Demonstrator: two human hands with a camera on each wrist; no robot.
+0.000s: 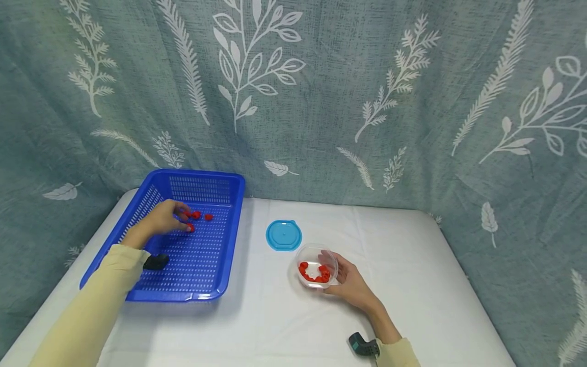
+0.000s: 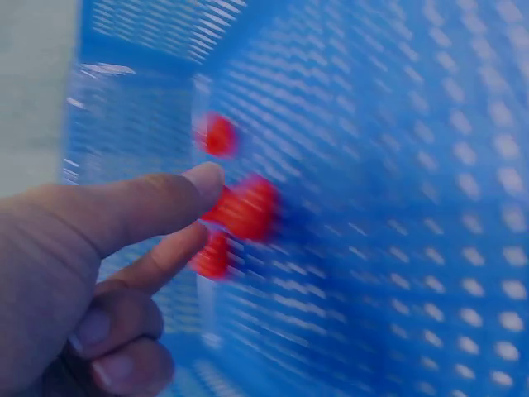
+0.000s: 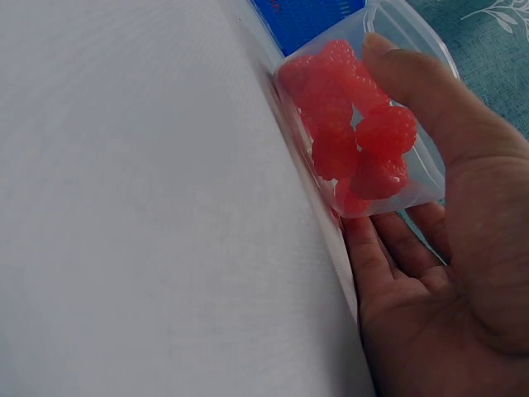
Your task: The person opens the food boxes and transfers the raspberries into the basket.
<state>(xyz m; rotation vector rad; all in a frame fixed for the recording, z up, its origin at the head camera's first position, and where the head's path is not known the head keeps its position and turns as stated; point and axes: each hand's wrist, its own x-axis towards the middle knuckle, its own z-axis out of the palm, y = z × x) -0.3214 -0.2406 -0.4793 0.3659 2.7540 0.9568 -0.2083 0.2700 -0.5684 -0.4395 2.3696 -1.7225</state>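
Note:
In the head view, my left hand reaches into the blue basket, thumb and index finger parted beside several small red berries. The left wrist view is blurred; my left hand has its thumb and index tips right at the red berries, and firm contact is unclear. My right hand grips a clear round tub on the white cloth. Up close, my right hand has its thumb on the rim side and fingers under the tub, with several bumpy red berries inside.
A light blue lid lies on the white cloth between the basket and the tub, just behind the tub. A grey-green patterned curtain hangs behind and at both sides of the table.

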